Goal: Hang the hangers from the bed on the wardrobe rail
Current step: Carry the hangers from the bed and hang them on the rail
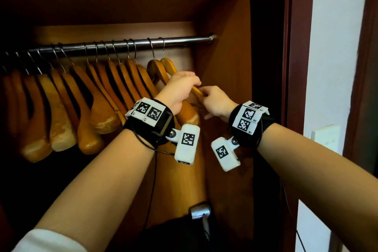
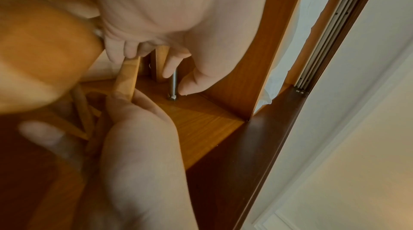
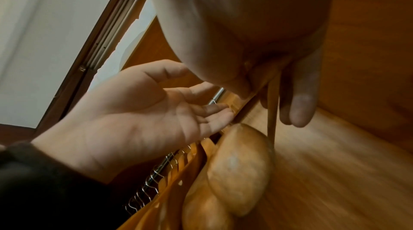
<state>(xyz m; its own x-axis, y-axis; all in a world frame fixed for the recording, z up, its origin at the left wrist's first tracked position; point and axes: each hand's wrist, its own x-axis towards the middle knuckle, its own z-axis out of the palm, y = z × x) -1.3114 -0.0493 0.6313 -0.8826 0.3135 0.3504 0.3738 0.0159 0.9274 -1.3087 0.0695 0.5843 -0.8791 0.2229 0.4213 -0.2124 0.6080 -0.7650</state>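
A steel rail [image 1: 184, 40] crosses the wardrobe and carries several wooden hangers [image 1: 81, 92]. The rightmost hanger [image 1: 169, 65] hooks over the rail close to its right end. My left hand [image 1: 181, 88] lies over this hanger's sloping arm, its fingers loosely bent and touching the wood. In the right wrist view its palm [image 3: 138, 110] shows, with the thumb spread. My right hand [image 1: 214, 100] pinches the low end of the same arm [image 2: 128, 74] between thumb and fingers. The rail's end [image 2: 173, 81] shows beyond the fingers.
The wardrobe's right side wall [image 1: 225, 88] is close beside both hands. A silver hair dryer [image 1: 201, 213] and a dark bag [image 1: 180, 235] sit below. The dark door frame [image 1: 296, 67] and a white wall switch [image 1: 325, 137] are to the right.
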